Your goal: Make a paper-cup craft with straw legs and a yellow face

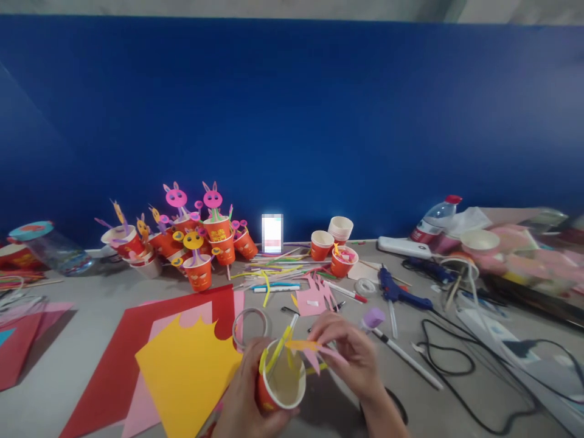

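Observation:
My left hand (pixel 244 392) is wrapped around a red paper cup (pixel 292 392), tilted so its pale inside faces me. Yellow pipe cleaners (pixel 277 354) and a white stick rise from the cup's rim. Above the right side of the rim, my right hand (pixel 353 353) pinches an orange-and-pink paper cutout (pixel 305 345). Another yellow strip pokes out below that hand. Whether the cutout touches the pipe cleaners, I cannot tell.
Yellow cardstock (pixel 187 371) lies over pink and red sheets at left. Finished cup figures (pixel 198 267) stand behind them. A tape roll (pixel 250 328), pink paper scraps (pixel 312 298), a blue glue gun (pixel 401 292), a marker (pixel 406 359) and black cable (pixel 456 371) lie around.

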{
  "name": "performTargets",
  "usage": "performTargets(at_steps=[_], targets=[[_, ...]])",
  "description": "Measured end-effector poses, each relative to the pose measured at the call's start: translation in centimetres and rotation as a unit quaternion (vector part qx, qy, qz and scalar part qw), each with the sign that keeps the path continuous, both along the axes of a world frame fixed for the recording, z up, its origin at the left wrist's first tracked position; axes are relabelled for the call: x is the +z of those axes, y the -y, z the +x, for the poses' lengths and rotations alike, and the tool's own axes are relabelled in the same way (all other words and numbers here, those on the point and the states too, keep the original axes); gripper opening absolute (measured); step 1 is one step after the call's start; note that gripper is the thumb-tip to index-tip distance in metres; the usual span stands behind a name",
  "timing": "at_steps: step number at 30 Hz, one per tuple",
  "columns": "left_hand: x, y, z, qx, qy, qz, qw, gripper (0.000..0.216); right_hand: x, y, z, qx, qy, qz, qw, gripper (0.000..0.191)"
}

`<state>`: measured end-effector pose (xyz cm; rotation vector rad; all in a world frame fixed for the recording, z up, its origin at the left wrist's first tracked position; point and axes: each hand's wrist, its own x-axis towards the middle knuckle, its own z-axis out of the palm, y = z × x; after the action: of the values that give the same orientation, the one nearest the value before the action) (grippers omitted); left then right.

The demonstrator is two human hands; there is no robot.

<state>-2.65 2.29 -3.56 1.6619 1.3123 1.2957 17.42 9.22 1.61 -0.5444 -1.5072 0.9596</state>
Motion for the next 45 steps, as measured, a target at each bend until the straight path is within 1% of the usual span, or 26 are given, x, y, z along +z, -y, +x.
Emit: performTargets(at_steps=[2, 4, 5, 6, 9, 13, 22, 25, 29, 36, 45], targets=[[-1.1, 0.2, -0.4, -0.012, -0.012, -0.017, 1.0, 0.068, -0.4, 0.1, -0.2, -0.01, -0.026, -0.078, 0.997, 0.008], [-2.4, 0.5, -0.8, -0.023, -0.022, -0.037, 0.999, 0.078, -0.7, 0.1, -0.4, -0.025, -0.039, -0.15, 0.988, 0.011], [-3.0, 0.6, -1.0, -0.012, -0.014, -0.049, 0.999, 0.085, -0.8, 0.1, -0.5, -0.03, -0.039, -0.173, 0.984, 0.014], [-3.5, 0.7, -1.2, 0.004, -0.002, -0.064, 0.998, 0.091, -0.8, 0.1, -0.6, -0.034, -0.034, -0.186, 0.981, 0.017], [-4.2, 0.8, -1.5, 0.0, 0.004, -0.112, 0.994, 0.098, -0.7, 0.1, -0.8, -0.05, -0.026, -0.179, 0.982, 0.021], [-3.7, 0.7, -1.4, -0.029, 0.019, -0.114, 0.993, 0.091, -0.6, -0.1, -0.9, -0.06, -0.02, -0.164, 0.984, 0.02], [-1.7, 0.3, -0.7, -0.072, 0.074, -0.107, 0.989, 0.089, -0.7, -0.3, -1.2, -0.07, -0.028, -0.19, 0.979, 0.024], [-1.3, 0.2, -0.4, -0.09, 0.096, -0.109, 0.985, 0.089, -0.8, -0.4, -1.3, -0.068, -0.03, -0.199, 0.977, 0.023], [-1.2, 0.1, -0.3, -0.099, 0.101, -0.124, 0.982, 0.092, -1.1, -0.6, -1.5, -0.074, -0.018, -0.189, 0.979, 0.023], [-1.7, 0.3, -0.4, -0.089, 0.096, -0.131, 0.983, 0.093, -1.1, -0.5, -1.6, -0.093, -0.006, -0.174, 0.98, 0.021], [-1.2, 0.2, -0.3, -0.085, 0.096, -0.109, 0.986, 0.089, -1.2, -0.7, -1.6, -0.094, 0.003, -0.154, 0.984, 0.019]])
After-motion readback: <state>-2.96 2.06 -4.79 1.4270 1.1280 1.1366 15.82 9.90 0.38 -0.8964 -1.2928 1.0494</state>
